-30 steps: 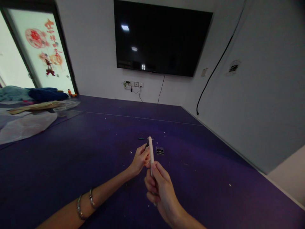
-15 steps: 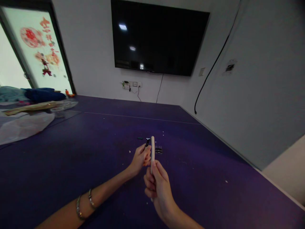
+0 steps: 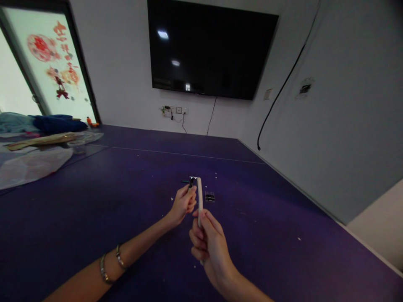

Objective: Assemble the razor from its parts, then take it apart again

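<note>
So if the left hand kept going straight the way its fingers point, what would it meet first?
The left hand pinches a small dark piece and points up and right, toward the top of the white stick in the right hand's grip. It would probably meet that stick first, though depth is unclear.

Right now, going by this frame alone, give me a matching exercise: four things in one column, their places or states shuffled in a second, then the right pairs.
Things:
1. white stick
2. small dark part
3. television
4. bracelets

Places or states:
A. mounted on the wall
B. upright in the right hand
C. on the left wrist
D. pinched by the left hand beside the stick's top

Pairs: 1-B, 2-D, 3-A, 4-C
</note>
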`<state>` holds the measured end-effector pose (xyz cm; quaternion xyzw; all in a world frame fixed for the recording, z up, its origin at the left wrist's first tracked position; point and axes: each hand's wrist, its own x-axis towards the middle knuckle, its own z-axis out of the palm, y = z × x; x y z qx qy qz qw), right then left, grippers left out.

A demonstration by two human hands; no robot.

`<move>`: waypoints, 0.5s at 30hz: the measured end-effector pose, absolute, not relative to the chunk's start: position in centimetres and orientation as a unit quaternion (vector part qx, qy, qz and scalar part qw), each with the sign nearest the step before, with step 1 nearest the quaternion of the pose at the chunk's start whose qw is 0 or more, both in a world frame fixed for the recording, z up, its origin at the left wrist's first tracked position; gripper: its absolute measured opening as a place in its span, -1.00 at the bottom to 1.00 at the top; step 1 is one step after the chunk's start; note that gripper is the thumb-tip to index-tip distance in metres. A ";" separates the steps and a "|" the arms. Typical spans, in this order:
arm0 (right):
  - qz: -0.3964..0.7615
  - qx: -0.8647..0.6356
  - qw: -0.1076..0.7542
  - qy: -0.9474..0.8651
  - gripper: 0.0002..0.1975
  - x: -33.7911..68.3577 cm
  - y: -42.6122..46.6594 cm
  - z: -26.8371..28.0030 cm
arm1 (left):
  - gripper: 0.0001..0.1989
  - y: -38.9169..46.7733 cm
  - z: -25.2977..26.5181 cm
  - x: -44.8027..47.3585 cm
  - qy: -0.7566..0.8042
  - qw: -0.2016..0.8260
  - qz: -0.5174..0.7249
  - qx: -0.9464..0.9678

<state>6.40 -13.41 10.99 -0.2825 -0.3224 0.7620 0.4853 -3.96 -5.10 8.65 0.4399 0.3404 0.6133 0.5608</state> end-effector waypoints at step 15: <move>0.624 -0.308 0.595 -0.402 -0.79 11.7 -5.8 13.2 | -0.62 -4.1 10.1 -5.7 0.302 0.563 0.624 0.450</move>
